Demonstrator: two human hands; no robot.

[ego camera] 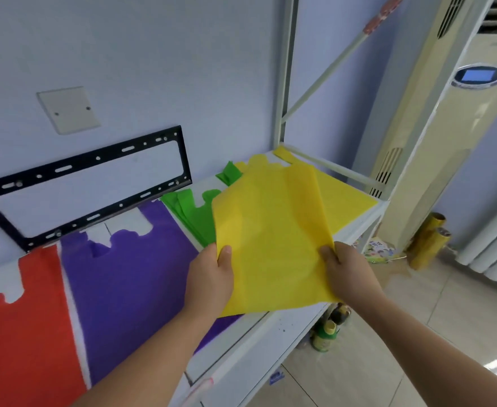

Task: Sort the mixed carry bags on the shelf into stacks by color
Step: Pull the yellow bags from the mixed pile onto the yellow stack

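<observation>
A yellow carry bag (270,230) is held flat above the white shelf (270,327). My left hand (212,277) pinches its lower left edge and my right hand (344,271) grips its lower right edge. Beneath it, at the shelf's right end, lies another yellow bag (347,198). Green bags (191,212) lie to the left of that, partly covered by the held bag. A purple bag (129,271) is spread further left, and a red bag (27,327) lies at the far left.
A black metal bracket (88,183) is fixed to the wall behind the shelf. The shelf's white upright (285,71) stands at the right rear. A standing air conditioner (446,136), gold rolls (429,239) and bottles (326,333) are on the floor to the right.
</observation>
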